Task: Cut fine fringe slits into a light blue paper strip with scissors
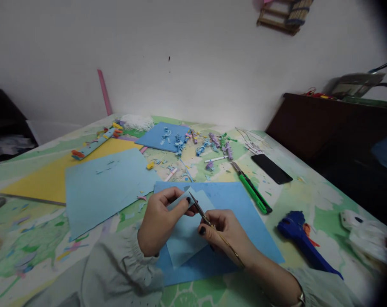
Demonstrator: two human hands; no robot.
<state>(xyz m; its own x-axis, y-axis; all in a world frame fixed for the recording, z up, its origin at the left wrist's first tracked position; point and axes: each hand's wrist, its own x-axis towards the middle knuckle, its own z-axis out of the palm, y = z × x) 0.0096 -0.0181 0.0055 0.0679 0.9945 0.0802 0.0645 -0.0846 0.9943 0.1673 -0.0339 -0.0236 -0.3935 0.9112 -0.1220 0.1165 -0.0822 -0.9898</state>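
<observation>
My left hand (164, 216) pinches a small piece of light blue paper (182, 197) between thumb and fingers. In my right hand (227, 233) is a pair of small scissors (200, 209) with gold-coloured handles. The blades point up and left and touch the edge of the paper by my left thumb. Under both hands lies a larger light blue sheet (184, 249), resting on a darker blue foam sheet (257, 238). My palm partly hides the scissors' handles.
Right of the sheets lie a green box cutter (253, 192), a black phone (272, 168) and a blue glue gun (304, 243). At left, a pale blue sheet (107, 183) overlaps a yellow one (36, 175). Small paper figures (179, 144) and scraps are scattered behind.
</observation>
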